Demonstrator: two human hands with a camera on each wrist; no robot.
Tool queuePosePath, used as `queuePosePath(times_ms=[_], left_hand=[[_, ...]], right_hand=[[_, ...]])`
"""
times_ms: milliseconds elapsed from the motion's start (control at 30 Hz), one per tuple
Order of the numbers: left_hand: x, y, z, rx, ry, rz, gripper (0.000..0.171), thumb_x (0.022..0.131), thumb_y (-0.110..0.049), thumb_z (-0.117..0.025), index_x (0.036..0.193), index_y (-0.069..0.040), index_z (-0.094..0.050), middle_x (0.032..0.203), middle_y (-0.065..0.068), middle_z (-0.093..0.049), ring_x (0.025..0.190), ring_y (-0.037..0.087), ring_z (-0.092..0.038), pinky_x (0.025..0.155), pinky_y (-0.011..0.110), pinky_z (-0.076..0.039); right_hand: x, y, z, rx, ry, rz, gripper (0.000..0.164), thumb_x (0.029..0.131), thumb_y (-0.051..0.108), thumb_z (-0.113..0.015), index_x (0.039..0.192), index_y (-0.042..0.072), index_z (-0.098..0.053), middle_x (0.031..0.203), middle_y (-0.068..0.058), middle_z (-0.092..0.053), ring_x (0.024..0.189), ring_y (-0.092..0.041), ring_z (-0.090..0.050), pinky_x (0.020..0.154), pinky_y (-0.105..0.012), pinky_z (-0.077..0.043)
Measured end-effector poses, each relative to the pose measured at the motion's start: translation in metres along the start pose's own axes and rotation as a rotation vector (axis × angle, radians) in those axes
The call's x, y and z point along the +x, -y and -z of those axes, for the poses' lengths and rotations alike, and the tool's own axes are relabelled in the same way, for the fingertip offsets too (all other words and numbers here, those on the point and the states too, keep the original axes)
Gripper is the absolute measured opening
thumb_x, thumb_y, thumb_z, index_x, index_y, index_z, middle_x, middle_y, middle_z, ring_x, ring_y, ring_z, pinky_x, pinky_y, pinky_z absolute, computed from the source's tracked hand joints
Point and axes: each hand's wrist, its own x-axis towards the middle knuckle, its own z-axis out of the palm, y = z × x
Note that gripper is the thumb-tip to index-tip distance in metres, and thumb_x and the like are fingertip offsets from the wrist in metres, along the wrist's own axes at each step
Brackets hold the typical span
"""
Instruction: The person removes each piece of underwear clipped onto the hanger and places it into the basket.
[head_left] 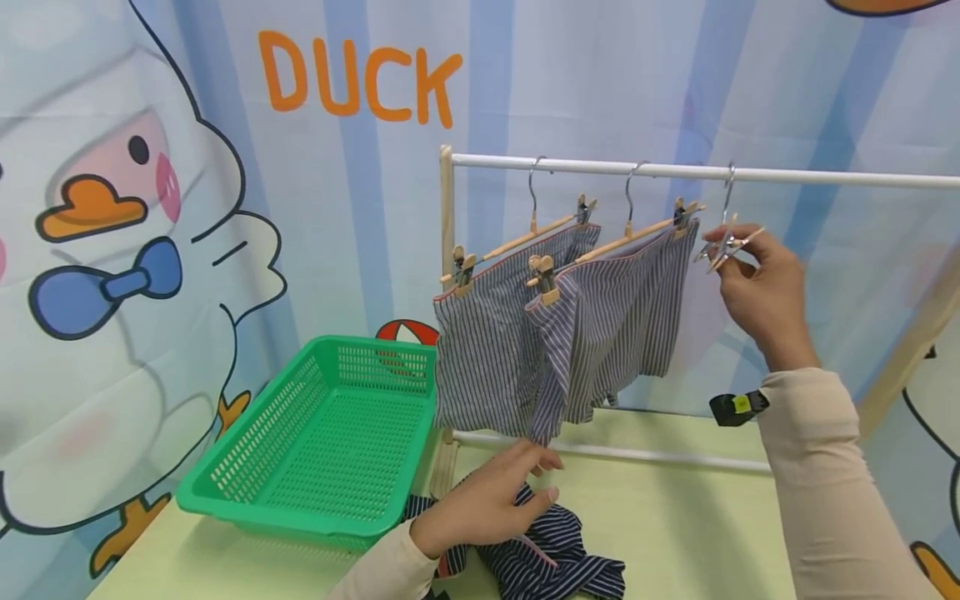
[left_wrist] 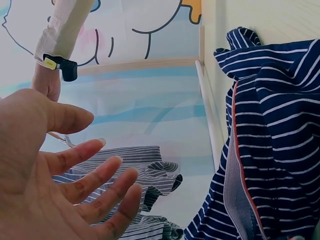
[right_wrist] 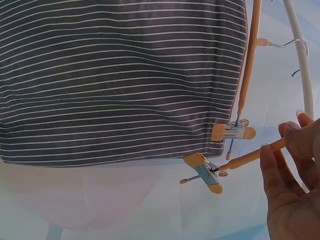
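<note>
My right hand pinches the wooden bar of a clip hanger, whose metal hook is over the white rail. In the right wrist view, a metal-and-wood clip at the end of that bar overlaps striped shorts. To its left hang two pairs of striped shorts, the nearer and the farther, each clipped to its own hanger. Down by the table my left hand has its fingers spread and grips nothing. Crumpled navy striped clothing lies right beneath it.
A green plastic basket with slotted sides stands on the table at left. The rack's white top rail runs to the right, with a lower bar near the tabletop. A duck-print curtain hangs behind.
</note>
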Motion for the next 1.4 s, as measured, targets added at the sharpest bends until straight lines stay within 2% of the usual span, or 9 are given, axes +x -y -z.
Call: queuePosePath(times_ms=[233, 467, 533, 633, 767, 1000, 1100, 1200, 1400], left_hand=[[-0.001, 0.000, 0.000, -0.007, 0.010, 0.014, 0.034, 0.105, -0.032, -0.049, 0.136, -0.018, -0.051, 0.130, 0.001, -0.054, 0.117, 0.013, -0.056, 0.100, 0.027, -0.049], [0.000, -0.001, 0.003, -0.007, 0.004, 0.055, 0.035, 0.105, -0.033, -0.050, 0.137, -0.020, -0.051, 0.130, 0.000, -0.053, 0.117, 0.013, -0.055, 0.099, 0.029, -0.049], [0.000, -0.001, 0.003, -0.005, 0.003, 0.053, 0.035, 0.105, -0.034, -0.050, 0.137, -0.020, -0.051, 0.130, 0.000, -0.053, 0.118, 0.013, -0.055, 0.099, 0.029, -0.049], [-0.001, -0.001, 0.003, 0.002, 0.000, 0.051, 0.035, 0.105, -0.034, -0.050, 0.138, -0.020, -0.051, 0.130, 0.000, -0.053, 0.118, 0.013, -0.055, 0.099, 0.029, -0.049], [-0.001, -0.001, 0.003, 0.018, 0.000, 0.055, 0.035, 0.105, -0.032, -0.050, 0.137, -0.019, -0.051, 0.130, -0.001, -0.053, 0.118, 0.013, -0.055, 0.099, 0.029, -0.049], [-0.002, 0.001, 0.005, 0.061, 0.012, 0.042, 0.036, 0.104, -0.032, -0.052, 0.138, -0.020, -0.051, 0.133, 0.000, -0.052, 0.119, 0.013, -0.054, 0.098, 0.029, -0.049], [-0.002, 0.003, 0.005, 0.078, 0.014, 0.048, 0.035, 0.104, -0.031, -0.053, 0.137, -0.021, -0.051, 0.134, 0.000, -0.052, 0.120, 0.013, -0.053, 0.097, 0.030, -0.049], [-0.002, 0.003, 0.005, 0.102, 0.014, 0.055, 0.035, 0.103, -0.031, -0.054, 0.137, -0.021, -0.051, 0.135, 0.000, -0.052, 0.121, 0.014, -0.053, 0.097, 0.031, -0.049], [-0.002, 0.003, 0.005, 0.145, 0.026, 0.072, 0.036, 0.103, -0.031, -0.054, 0.137, -0.020, -0.051, 0.137, 0.003, -0.051, 0.127, 0.020, -0.052, 0.103, 0.037, -0.048]], right_hand=[[-0.003, -0.004, -0.007, 0.015, -0.025, 0.008, 0.029, 0.103, 0.011, -0.048, 0.126, 0.011, -0.065, 0.141, -0.006, -0.060, 0.124, -0.032, -0.063, 0.067, -0.007, -0.042], [-0.004, -0.003, -0.009, 0.006, -0.003, -0.022, 0.032, 0.100, 0.004, -0.047, 0.127, 0.012, -0.064, 0.143, -0.003, -0.059, 0.132, -0.025, -0.057, 0.087, -0.017, -0.050], [-0.004, -0.004, -0.009, 0.018, -0.003, -0.019, 0.033, 0.100, 0.003, -0.046, 0.126, 0.011, -0.064, 0.144, -0.002, -0.058, 0.132, -0.024, -0.057, 0.085, -0.015, -0.049], [-0.005, -0.006, -0.009, 0.034, 0.010, -0.012, 0.033, 0.100, 0.004, -0.045, 0.127, 0.010, -0.064, 0.148, -0.001, -0.054, 0.134, -0.025, -0.055, 0.068, -0.012, -0.041], [-0.008, -0.009, -0.008, 0.041, 0.028, -0.018, 0.031, 0.102, 0.007, -0.048, 0.129, 0.011, -0.063, 0.151, -0.002, -0.050, 0.141, -0.025, -0.047, 0.068, -0.021, -0.036], [-0.015, -0.012, -0.010, 0.072, -0.043, -0.022, 0.039, 0.100, 0.004, -0.048, 0.136, 0.015, -0.060, 0.148, -0.002, -0.051, 0.130, -0.029, -0.058, 0.071, -0.013, -0.043], [-0.019, -0.013, -0.011, 0.067, -0.079, -0.034, 0.039, 0.101, 0.006, -0.049, 0.137, 0.018, -0.058, 0.145, -0.003, -0.052, 0.127, -0.026, -0.060, 0.082, -0.015, -0.052], [-0.022, -0.016, -0.012, 0.075, -0.113, -0.038, 0.035, 0.102, 0.016, -0.053, 0.137, 0.018, -0.057, 0.142, -0.005, -0.054, 0.128, -0.024, -0.058, 0.098, -0.023, -0.052], [-0.030, -0.020, -0.013, 0.087, -0.154, -0.043, 0.032, 0.102, 0.020, -0.054, 0.133, 0.013, -0.060, 0.137, -0.002, -0.056, 0.126, -0.018, -0.057, 0.090, -0.015, -0.050]])
